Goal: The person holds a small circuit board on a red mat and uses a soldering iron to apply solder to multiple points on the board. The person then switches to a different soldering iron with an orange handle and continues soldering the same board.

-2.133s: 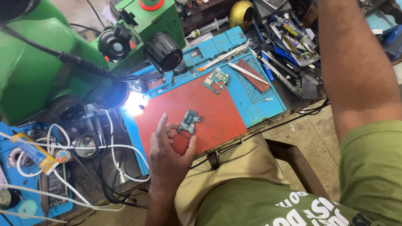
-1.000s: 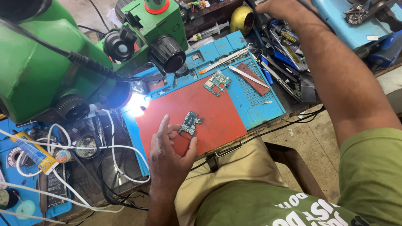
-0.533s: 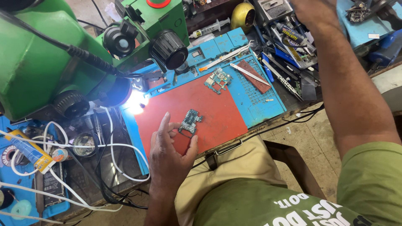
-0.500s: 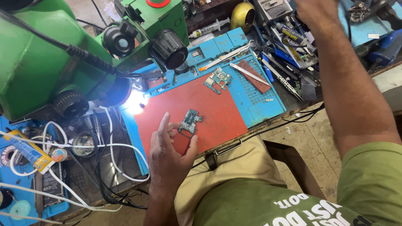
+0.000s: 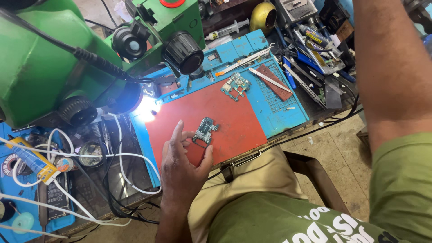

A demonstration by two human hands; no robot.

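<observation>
Circuit board (image 5: 205,130), small and green, lying flat on the red mat (image 5: 234,117) near the middle of the frame, pinched lightly at its lower edge by the left hand (image 5: 182,166), thumb and fingertips narrow around it. Right hand out of view past the top right of the frame, only the forearm showing, so cannot tell whether spread or closed. Second green board (image 5: 235,84) resting apart, higher on the mat beside the blue work pad (image 5: 279,103). Green microscope (image 5: 67,58) filling the upper left, its lamp glowing over the surface. Judging by the layout: board placed and steadied, not yet under the lens, no tool in hand.
</observation>
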